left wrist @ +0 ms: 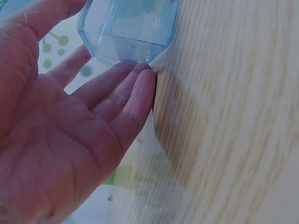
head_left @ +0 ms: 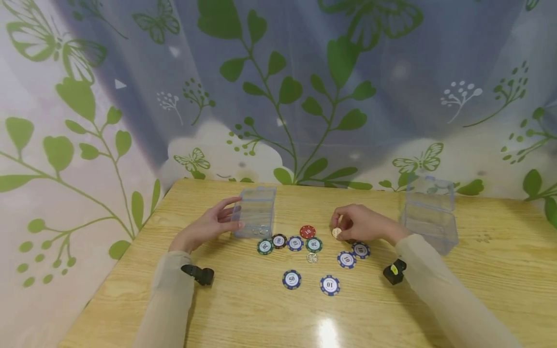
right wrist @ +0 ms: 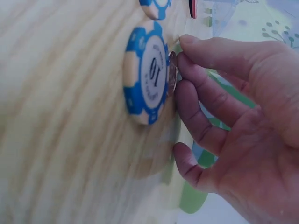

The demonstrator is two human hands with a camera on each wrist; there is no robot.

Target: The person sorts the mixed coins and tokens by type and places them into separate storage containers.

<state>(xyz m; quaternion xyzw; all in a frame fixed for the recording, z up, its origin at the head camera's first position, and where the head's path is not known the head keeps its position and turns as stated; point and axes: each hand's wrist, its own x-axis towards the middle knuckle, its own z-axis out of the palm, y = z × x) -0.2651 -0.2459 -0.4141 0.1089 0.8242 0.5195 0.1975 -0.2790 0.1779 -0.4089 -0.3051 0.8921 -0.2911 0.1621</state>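
1. Curled right hand (head_left: 362, 223) pinches one round gold coin (head_left: 336, 233).
2. Nine round chips (head_left: 329, 285), five blue-edged, span its 4-to-9 o'clock.
3. Left hand (head_left: 208, 226), fingers extended, touches one of two clear plastic boxes (head_left: 254, 216).

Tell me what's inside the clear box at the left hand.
A few small round pieces, apparently coins, show at the bottom of the clear box, too blurred to count. The left hand covers a near corner with its thumb, hiding anything behind it.

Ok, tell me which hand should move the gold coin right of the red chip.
Probably the right hand: its fingertips are at the coin, while the left hand touches a clear box.
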